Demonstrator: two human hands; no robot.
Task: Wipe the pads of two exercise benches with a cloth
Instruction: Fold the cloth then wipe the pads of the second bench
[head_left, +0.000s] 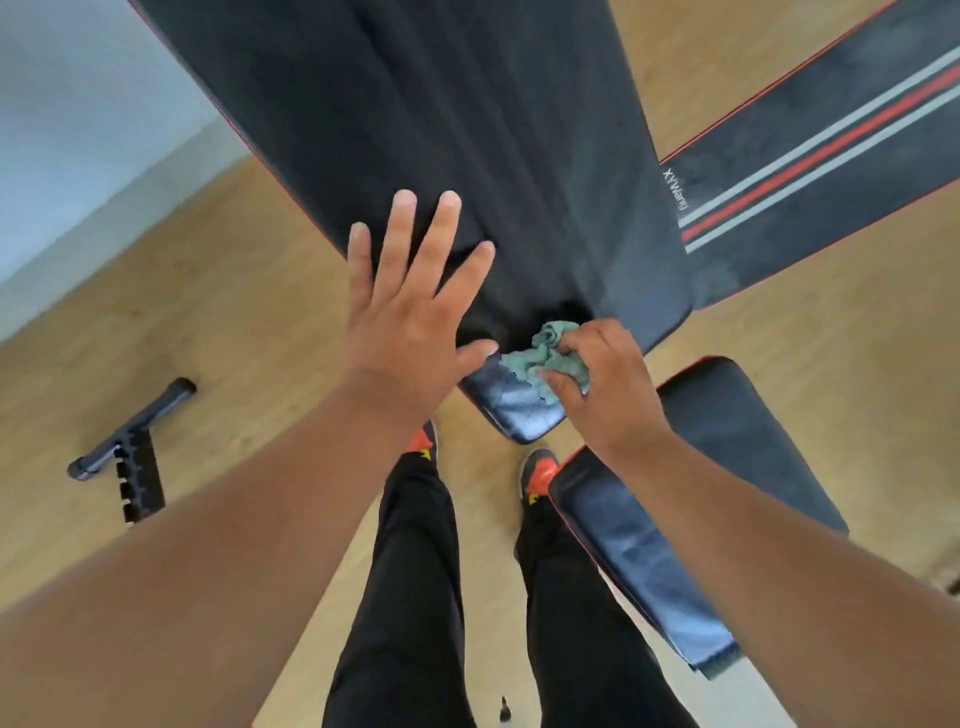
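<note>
The long black backrest pad (415, 130) fills the middle of the view and blocks any straight path forward; its near end is taken up by the flat left hand (410, 317) and by the right hand (602, 384) bunching a green cloth (545, 358). To the right, the second bench's striped pad (831, 156) and its seat pad (717, 467) crowd that side, leaving only a narrow strip of floor between the benches. The wooden floor (234, 322) to the left lies open, interrupted only by a black frame foot (130, 441) lying well apart from the pad.
</note>
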